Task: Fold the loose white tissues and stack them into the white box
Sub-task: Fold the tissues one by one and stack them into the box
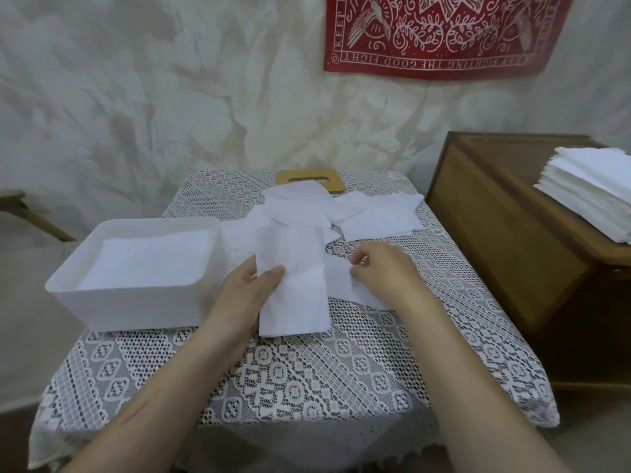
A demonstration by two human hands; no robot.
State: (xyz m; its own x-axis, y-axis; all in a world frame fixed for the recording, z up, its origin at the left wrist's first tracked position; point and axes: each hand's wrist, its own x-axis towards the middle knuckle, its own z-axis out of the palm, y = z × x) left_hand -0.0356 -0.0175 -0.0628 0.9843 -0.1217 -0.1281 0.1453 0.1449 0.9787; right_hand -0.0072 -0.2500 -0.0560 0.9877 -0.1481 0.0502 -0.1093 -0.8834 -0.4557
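A folded white tissue lies long and narrow at the middle of the lace-covered table. My left hand grips its left edge, thumb on top. My right hand rests just to its right, fingers curled on another flat tissue and pinching its edge. The white box stands at the left, with folded tissues stacked inside. Several loose tissues lie spread across the far half of the table.
A wooden lid with a slot lies at the table's far edge, partly under tissues. A wooden cabinet stands at the right with a pile of white tissues on top. A wrinkled white backdrop and a red banner hang behind.
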